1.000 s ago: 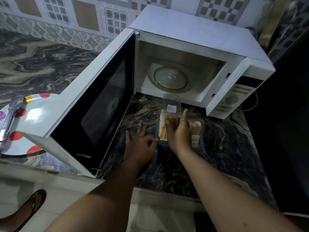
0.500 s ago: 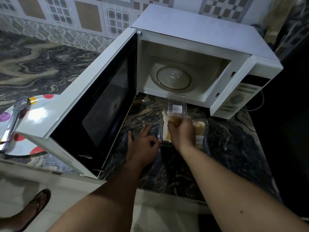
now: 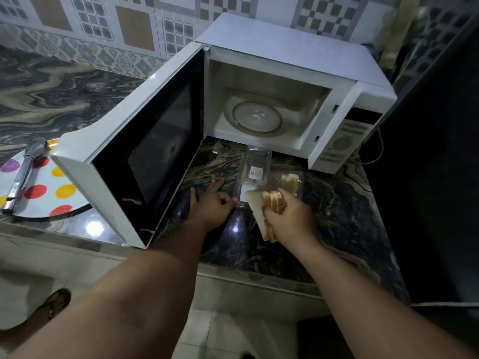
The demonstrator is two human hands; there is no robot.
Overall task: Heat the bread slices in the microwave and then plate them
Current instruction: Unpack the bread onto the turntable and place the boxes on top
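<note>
Our right hand (image 3: 287,218) grips a stack of bread slices (image 3: 269,203) just above the dark marbled counter (image 3: 324,216), in front of the open microwave (image 3: 285,81).

Our fingers are curled tight around the stack, which tilts down toward us, while more slices (image 3: 289,181) sit in the clear plastic container (image 3: 255,167) just behind. Our left hand (image 3: 211,206) rests on the counter beside the container, fingers loosely bent and, as far as we can tell in the dim light, holding nothing. The microwave door (image 3: 145,151) swings wide to the left, standing between us and the polka-dot plate (image 3: 44,193), where metal tongs (image 3: 22,177) lie. The glass turntable (image 3: 256,117) inside is bare. A sandalled foot (image 3: 51,307) shows on the floor below.
</note>
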